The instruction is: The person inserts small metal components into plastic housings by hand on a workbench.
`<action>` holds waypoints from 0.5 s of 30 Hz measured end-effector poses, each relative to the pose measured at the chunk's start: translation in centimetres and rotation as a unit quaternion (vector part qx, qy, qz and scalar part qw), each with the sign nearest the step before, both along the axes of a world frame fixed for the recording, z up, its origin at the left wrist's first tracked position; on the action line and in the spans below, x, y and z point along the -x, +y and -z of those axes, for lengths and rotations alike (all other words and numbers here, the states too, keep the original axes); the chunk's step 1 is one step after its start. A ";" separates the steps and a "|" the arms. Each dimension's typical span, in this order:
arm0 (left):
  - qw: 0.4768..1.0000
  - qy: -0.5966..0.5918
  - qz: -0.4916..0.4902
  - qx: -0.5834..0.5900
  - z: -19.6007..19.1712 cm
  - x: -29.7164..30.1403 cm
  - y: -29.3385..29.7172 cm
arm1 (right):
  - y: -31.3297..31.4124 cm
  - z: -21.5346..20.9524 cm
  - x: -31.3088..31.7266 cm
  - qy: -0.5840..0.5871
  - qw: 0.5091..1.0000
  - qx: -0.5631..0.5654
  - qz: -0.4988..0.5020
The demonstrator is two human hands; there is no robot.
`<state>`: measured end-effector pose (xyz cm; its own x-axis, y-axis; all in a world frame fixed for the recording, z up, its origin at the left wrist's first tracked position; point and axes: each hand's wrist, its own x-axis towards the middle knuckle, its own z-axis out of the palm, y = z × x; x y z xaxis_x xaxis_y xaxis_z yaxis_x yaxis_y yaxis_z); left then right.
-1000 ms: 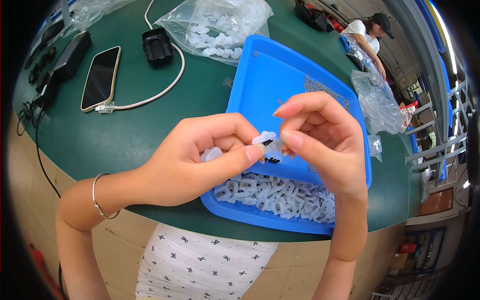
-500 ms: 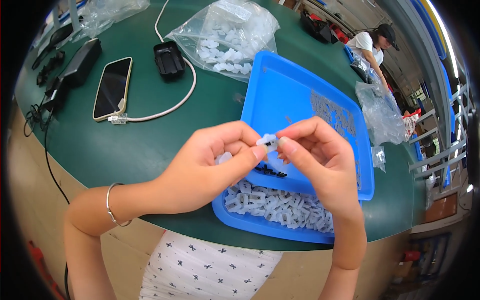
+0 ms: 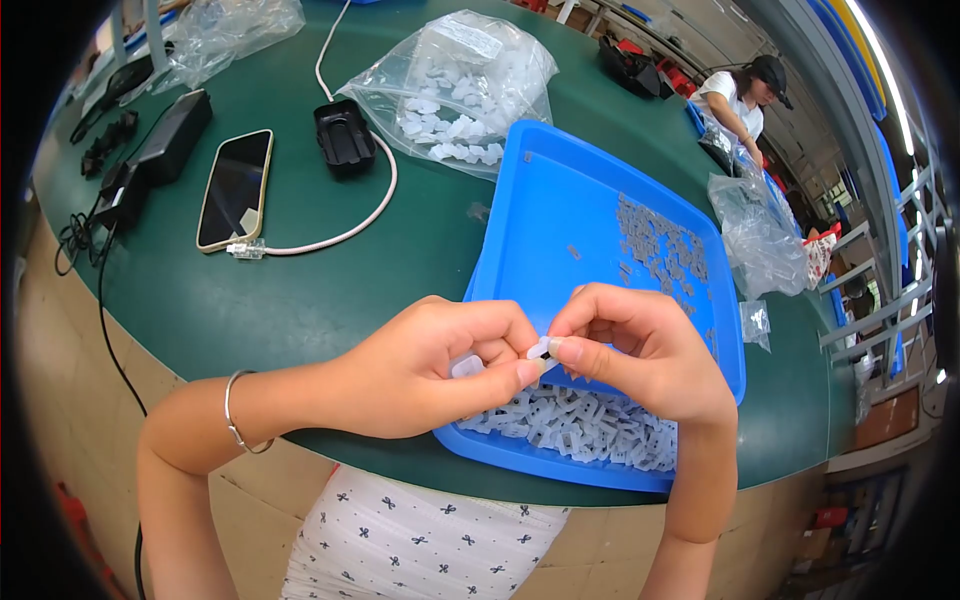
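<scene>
Between both hands sits a small whitish translucent plastic piece with a dark spot on it. My left hand pinches it from the left with thumb and index finger. A second whitish piece rests in the curled fingers of that hand. From the right, the thumb and index finger of my right hand close on the same small piece. Both hands hover over the near edge of a blue tray with small grey pieces. Under it, a second blue tray holds many whitish plastic pieces.
A clear bag of white pieces lies behind the trays. To the left are a phone, a white cable, a black cradle and a black power adapter. Another person works at the far right, near clear bags.
Both hands have come nearer to me and lower, over the near tray edge. The small plastic piece between them is turned. Black bits in the upper tray are now hidden behind my hands.
</scene>
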<state>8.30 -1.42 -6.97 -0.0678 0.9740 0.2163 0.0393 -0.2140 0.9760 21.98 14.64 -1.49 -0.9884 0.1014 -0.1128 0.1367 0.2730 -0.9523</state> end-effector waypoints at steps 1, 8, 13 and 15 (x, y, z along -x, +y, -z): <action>1.000 0.000 0.000 0.000 -0.2 -0.1 -0.1 | 0.0 0.0 0.0 0.000 1.000 0.000 0.000; 0.989 -0.137 -0.044 0.022 0.4 -0.6 0.1 | -1.5 1.4 0.7 0.118 0.990 -0.021 0.074; 0.996 -0.041 -0.071 -0.038 0.4 -0.6 0.1 | -1.8 1.4 0.6 0.158 0.980 -0.072 0.096; 0.993 0.039 -0.101 -0.054 0.4 -0.5 0.1 | -1.7 1.3 0.7 0.138 0.982 -0.062 0.116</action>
